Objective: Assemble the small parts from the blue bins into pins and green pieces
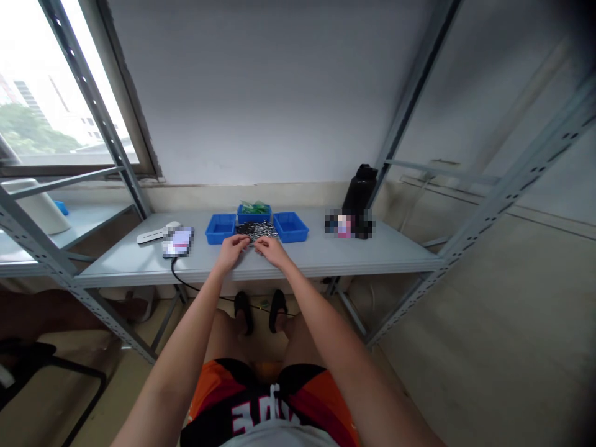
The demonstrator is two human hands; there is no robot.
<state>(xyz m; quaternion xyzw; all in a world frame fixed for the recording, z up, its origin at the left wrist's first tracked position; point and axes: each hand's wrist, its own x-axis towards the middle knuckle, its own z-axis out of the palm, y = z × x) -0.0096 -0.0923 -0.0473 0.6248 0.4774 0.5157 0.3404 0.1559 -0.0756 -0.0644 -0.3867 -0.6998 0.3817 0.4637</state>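
A pile of small dark and silvery metal pieces (pixel 259 230) lies on the grey shelf between two blue trays. At its near edge, my left hand (pixel 234 248) has its fingers pressed together, and my right hand (pixel 270 248) is closed just beside it. Whatever the fingertips hold is too small to make out. The left blue tray (pixel 220 229) and the right blue tray (pixel 291 227) look empty inside. Behind the pile, a third blue tray (pixel 254 215) holds green items (pixel 254 207) that look like plastic bags.
A phone-like device (pixel 178 242) with a black cable and a white object (pixel 153 236) lie to the left. A black bottle (pixel 360 191) stands at the right rear beside a blurred item (pixel 343 225). Metal posts frame the shelf. Another person's leg shows at far left.
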